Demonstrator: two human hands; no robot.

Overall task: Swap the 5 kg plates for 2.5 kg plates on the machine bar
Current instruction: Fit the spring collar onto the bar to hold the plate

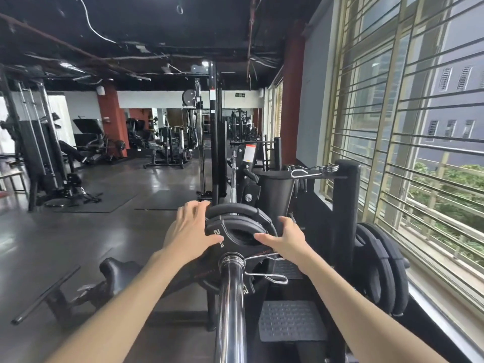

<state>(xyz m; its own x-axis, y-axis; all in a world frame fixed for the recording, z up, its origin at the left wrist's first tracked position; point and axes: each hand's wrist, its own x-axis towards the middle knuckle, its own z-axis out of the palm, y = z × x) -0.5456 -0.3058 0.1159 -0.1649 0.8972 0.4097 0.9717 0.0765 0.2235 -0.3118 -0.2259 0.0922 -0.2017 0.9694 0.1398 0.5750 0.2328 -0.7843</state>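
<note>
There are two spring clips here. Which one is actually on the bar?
The near clip, clamped around the chrome bar against the plate under the hands. The other clip sits on the rack by the window.

Gym floor, cable machines [39, 142], weight plates [379, 268] on a rack, rubber mats [104, 203], chrome bar [230, 297]

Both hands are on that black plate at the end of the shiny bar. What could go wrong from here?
1. The spring clip sits on the bar in front of the plates, so pulling now would probably jam against it.
2. The left hand and right hand lie fairly flat on the plate, so it could slip.
3. Fingers near the plate's opening might get pinched.
</note>
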